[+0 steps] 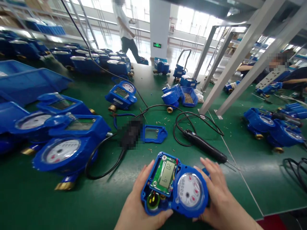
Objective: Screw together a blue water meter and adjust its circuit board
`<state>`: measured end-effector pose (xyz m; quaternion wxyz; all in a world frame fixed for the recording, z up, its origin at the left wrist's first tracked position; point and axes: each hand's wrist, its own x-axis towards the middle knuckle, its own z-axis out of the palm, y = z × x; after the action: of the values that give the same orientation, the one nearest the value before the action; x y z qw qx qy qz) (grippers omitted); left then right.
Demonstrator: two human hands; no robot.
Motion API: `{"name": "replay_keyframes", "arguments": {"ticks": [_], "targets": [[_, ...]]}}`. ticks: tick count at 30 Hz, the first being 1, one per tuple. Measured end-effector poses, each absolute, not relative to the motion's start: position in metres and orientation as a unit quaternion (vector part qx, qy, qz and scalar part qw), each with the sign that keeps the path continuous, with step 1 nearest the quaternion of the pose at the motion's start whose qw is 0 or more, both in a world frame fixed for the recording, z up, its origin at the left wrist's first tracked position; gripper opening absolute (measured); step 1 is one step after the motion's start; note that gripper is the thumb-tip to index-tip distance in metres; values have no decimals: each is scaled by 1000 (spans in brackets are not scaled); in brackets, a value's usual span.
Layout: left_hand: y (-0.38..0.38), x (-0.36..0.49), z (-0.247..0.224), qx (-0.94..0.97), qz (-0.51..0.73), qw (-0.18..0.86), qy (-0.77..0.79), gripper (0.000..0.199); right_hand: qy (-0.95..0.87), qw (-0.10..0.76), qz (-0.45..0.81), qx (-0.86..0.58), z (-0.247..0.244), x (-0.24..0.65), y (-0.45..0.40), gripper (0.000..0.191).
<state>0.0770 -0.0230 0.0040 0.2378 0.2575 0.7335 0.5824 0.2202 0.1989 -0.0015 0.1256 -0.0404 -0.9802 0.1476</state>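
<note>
- The open water meter (176,188) is near the tabletop's (107,201) near edge; whether it rests there or is lifted, I can't tell.
- The left hand (140,203) grasps its box end, thumb along the lower rim; the right hand (219,191) grips round the dial (190,190) end. Both seem best kept to the casing.
- The green circuit board (157,179) and lit-looking display (167,175) are bare, so a level, gentle hold seems wise, fingertips clear of the wiring.
- The windowed cover (163,134) lies apart, further from the near edge; loose screws (150,150) around it could catch underneath.
- Right of it, the screwdriver's (207,147) tip points toward the tabletop's right side; mind it.
</note>
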Motion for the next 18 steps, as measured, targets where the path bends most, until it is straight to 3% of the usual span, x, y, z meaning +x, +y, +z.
{"name": "replay_keyframes", "arguments": {"ticks": [3,6,10,12,18], "targets": [[-27,68,-1,287,561,219,745,98,-981,97,125,-110,-22,255,217,65],[-27,55,1,315,546,237,739,101,-958,86,210,-174,-32,279,241,55],[-26,33,3,339,535,302,713,107,-781,144,485,-366,-7,246,258,61],[-25,25,5,353,532,333,694,107,-699,160,609,-338,9,207,256,63],[-22,16,15,442,477,291,702,109,-630,163,726,-224,15,122,229,60]]}}
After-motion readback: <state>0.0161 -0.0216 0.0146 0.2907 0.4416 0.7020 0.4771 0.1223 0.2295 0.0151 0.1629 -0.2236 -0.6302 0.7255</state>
